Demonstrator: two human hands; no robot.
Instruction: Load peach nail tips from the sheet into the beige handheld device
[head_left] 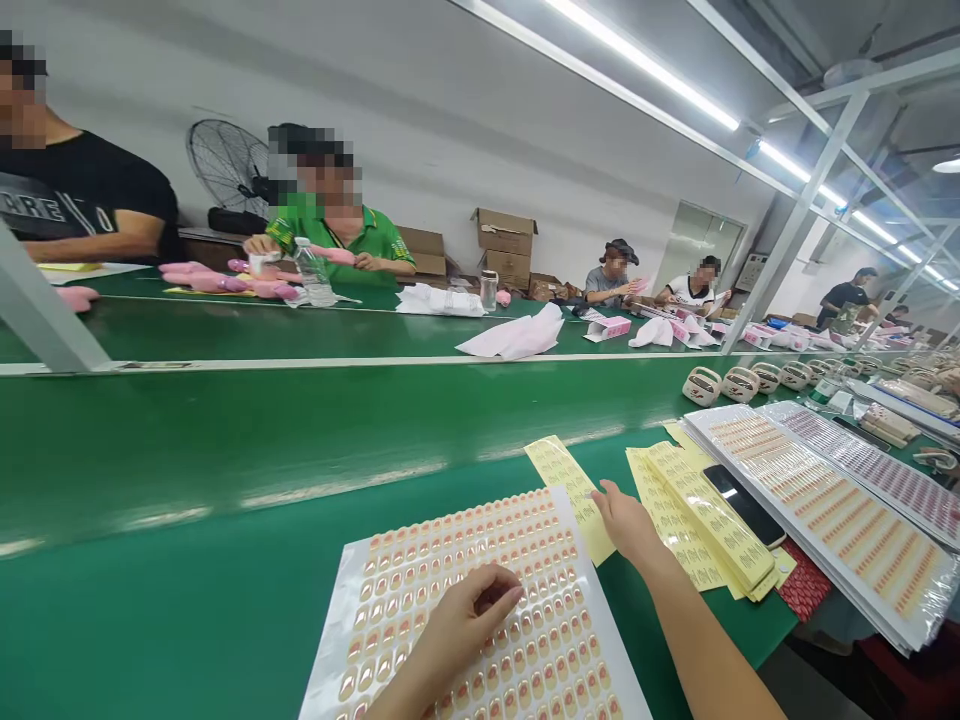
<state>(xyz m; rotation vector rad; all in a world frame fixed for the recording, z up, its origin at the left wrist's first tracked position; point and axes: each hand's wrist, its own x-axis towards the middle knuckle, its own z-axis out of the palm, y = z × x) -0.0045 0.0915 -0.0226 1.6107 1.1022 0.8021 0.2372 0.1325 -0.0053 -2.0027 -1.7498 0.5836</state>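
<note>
A large white sheet of oval domed stickers (525, 610), cream with reddish marks, lies on the green bench in front of me. Over its middle is my left hand (469, 615), fingers curled in and thumb against the index finger; anything pinched there is too small or hidden to make out. My right hand (630, 525) is at the right edge of a narrow yellow label sheet (564, 475), its fingers closed on that edge. This sheet sits just beyond the top right corner of the sticker sheet. More yellow label sheets (701, 520) lie right of my right hand.
A black phone (742, 505) rests on the yellow sheets. Stacked sticker sheets (840, 510) lie at right, behind them a row of cream devices (701, 386). Across the green conveyor belt (300, 420), several people work among pink items (225, 280), wrapping (517, 335) and boxes.
</note>
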